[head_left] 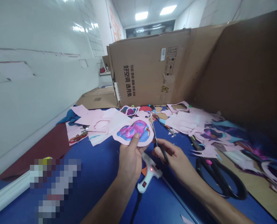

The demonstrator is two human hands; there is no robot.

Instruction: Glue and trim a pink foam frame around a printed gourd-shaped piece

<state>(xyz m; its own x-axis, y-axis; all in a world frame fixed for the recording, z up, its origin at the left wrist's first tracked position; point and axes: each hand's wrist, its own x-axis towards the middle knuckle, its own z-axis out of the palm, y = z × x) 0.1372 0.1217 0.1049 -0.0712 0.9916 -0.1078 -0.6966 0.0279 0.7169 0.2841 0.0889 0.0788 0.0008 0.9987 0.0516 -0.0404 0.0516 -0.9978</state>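
My left hand pinches a pink paper cut-out printed with a magenta and blue shape, thumb on top of its lower edge. My right hand grips a small pair of scissors by the black handles. The thin blades point up along the right edge of the cut-out. Both hands hover above a blue table top. A white glue gun with a lit red light lies on the table just below and between my hands.
Pink paper scraps and printed offcuts cover the table's far side. Large black scissors lie at the right. Cardboard walls stand behind and to the right. A white wall runs along the left.
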